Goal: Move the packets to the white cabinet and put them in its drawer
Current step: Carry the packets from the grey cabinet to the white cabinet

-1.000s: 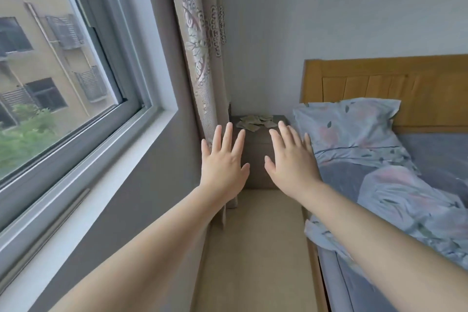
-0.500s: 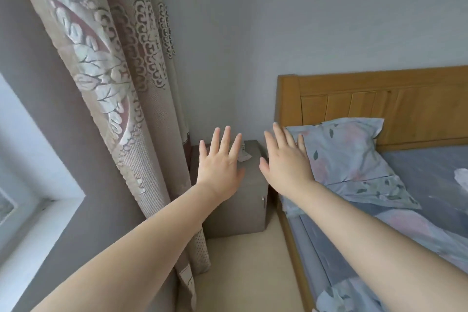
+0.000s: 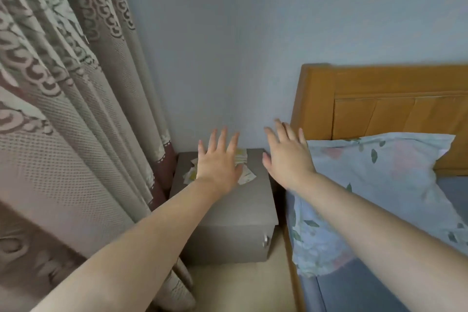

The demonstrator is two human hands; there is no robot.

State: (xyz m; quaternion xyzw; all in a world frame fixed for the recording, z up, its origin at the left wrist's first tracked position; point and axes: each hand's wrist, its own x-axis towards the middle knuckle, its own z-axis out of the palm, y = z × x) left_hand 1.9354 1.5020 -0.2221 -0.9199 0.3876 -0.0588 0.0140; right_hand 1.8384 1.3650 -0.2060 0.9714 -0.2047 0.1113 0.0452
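Observation:
Several small pale packets (image 3: 246, 176) lie scattered on top of a grey bedside cabinet (image 3: 235, 213) in the corner. My left hand (image 3: 218, 162) is stretched out above them with fingers spread, holding nothing, and it hides most of the pile. My right hand (image 3: 287, 157) reaches forward beside it, fingers straight and empty, over the cabinet's right edge. No white cabinet is in view.
A patterned curtain (image 3: 65, 109) hangs close on the left, touching the cabinet's side. A bed with a wooden headboard (image 3: 385, 99) and a floral pillow (image 3: 374, 180) fills the right. A narrow strip of beige floor (image 3: 243, 286) runs between them. The cabinet front has a small metal knob (image 3: 265, 240).
I have come closer to the bedside cabinet; the window has left the view. Both hands have moved forward, the left one now over the packets.

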